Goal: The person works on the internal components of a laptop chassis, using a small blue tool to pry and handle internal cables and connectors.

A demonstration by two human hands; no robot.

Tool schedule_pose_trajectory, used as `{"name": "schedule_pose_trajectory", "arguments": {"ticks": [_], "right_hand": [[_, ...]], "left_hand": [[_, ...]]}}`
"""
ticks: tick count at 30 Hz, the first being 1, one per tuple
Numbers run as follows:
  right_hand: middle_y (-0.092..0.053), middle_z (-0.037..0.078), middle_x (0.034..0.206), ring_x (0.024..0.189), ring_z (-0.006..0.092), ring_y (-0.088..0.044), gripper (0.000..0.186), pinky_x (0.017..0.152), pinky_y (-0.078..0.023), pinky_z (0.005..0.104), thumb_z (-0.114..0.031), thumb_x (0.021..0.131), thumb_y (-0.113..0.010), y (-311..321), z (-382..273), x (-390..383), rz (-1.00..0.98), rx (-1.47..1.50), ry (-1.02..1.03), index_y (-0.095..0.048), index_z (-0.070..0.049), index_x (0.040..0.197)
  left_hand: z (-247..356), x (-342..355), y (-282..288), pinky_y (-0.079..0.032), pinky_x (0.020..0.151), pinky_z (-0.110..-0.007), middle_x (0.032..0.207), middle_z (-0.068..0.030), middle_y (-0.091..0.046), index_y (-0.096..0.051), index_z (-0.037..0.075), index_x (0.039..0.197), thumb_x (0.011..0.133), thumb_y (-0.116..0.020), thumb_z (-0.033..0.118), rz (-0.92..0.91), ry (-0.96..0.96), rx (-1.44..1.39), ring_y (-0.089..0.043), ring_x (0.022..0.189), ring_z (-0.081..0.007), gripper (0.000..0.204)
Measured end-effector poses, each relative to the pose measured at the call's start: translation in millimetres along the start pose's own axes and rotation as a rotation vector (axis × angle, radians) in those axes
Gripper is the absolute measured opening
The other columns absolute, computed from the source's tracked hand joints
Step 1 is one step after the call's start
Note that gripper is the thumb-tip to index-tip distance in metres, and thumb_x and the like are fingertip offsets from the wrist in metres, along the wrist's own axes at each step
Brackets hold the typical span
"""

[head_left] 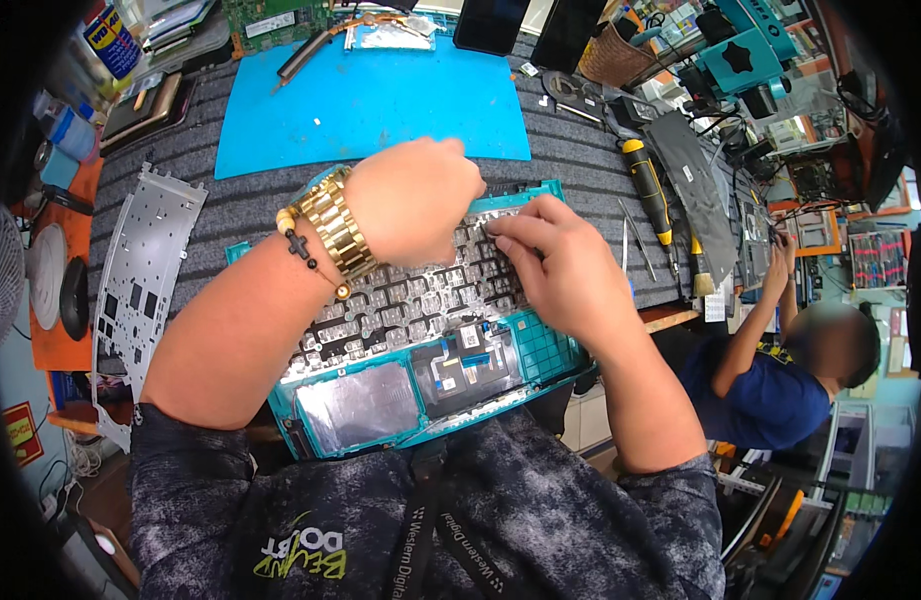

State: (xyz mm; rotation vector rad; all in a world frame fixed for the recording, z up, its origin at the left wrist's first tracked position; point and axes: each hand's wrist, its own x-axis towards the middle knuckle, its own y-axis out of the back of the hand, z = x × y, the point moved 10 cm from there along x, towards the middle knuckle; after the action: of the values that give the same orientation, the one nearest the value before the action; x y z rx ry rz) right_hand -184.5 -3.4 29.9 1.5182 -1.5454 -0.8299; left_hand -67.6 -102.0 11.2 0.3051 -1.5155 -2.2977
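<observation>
A teal laptop top case [542, 345] lies underside up, tilted against the table's near edge and my lap. The bare metal back of its keyboard [380, 318] is exposed, with the touchpad's underside [467, 368] below it. My left hand [415, 205] is closed over the keyboard's far part, its fingertips turned out of sight. A gold watch is on that wrist. My right hand [565, 262] pinches thumb and forefinger together at the keyboard's upper right. Whatever sits between those fingertips is too small to make out.
Beyond the case lies a blue mat [380, 105]. A perforated metal plate [145, 290] stands at the left. A yellow-black screwdriver [648, 190], tweezers [635, 238] and a brush [699, 270] lie at the right. Another person [780, 370] works farther right.
</observation>
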Motion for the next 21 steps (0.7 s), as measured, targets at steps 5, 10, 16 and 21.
{"name": "schedule_pose_trajectory", "arguments": {"ticks": [5,10,16,21], "right_hand": [[-0.081,0.02,0.117,0.109,0.045,-0.08,0.021,0.097,-0.063,0.0529,-0.013,0.116,-0.08,2,8,11,-0.087,0.102,-0.012,-0.091,-0.003,0.131],[-0.081,0.016,0.117,0.1,0.0351,-0.08,0.021,0.091,-0.064,0.0456,-0.009,0.115,-0.083,4,6,12,-0.097,0.074,0.031,-0.091,-0.004,0.134],[-0.081,0.011,0.125,0.107,0.0406,-0.083,0.021,0.093,-0.065,0.0534,-0.017,0.112,-0.085,17,5,7,-0.063,-0.08,0.012,-0.093,-0.016,0.131],[-0.08,0.011,0.122,0.106,0.0406,-0.083,0.021,0.093,-0.065,0.0523,-0.018,0.112,-0.087,14,5,7,-0.068,-0.028,-0.002,-0.093,-0.015,0.132]], "left_hand": [[-6,-1,-2,-0.066,0.111,-0.053,0.13,-0.0227,-0.079,-0.085,0.006,0.156,0.078,-0.11,0.029,-0.068,0.057,-0.053,-0.079,0.128,-0.0424,0.085],[-7,-2,-1,-0.065,0.115,-0.052,0.132,-0.0222,-0.08,-0.085,0.007,0.158,0.08,-0.11,0.03,-0.063,0.08,-0.07,-0.077,0.132,-0.0416,0.085],[-6,-2,-1,-0.065,0.115,-0.052,0.134,-0.0225,-0.08,-0.085,0.007,0.158,0.081,-0.11,0.03,-0.078,0.101,-0.059,-0.077,0.133,-0.0413,0.084],[-5,-2,-1,-0.065,0.115,-0.053,0.135,-0.0228,-0.08,-0.085,0.008,0.158,0.08,-0.11,0.03,-0.084,0.105,-0.061,-0.077,0.133,-0.0418,0.085]]}}
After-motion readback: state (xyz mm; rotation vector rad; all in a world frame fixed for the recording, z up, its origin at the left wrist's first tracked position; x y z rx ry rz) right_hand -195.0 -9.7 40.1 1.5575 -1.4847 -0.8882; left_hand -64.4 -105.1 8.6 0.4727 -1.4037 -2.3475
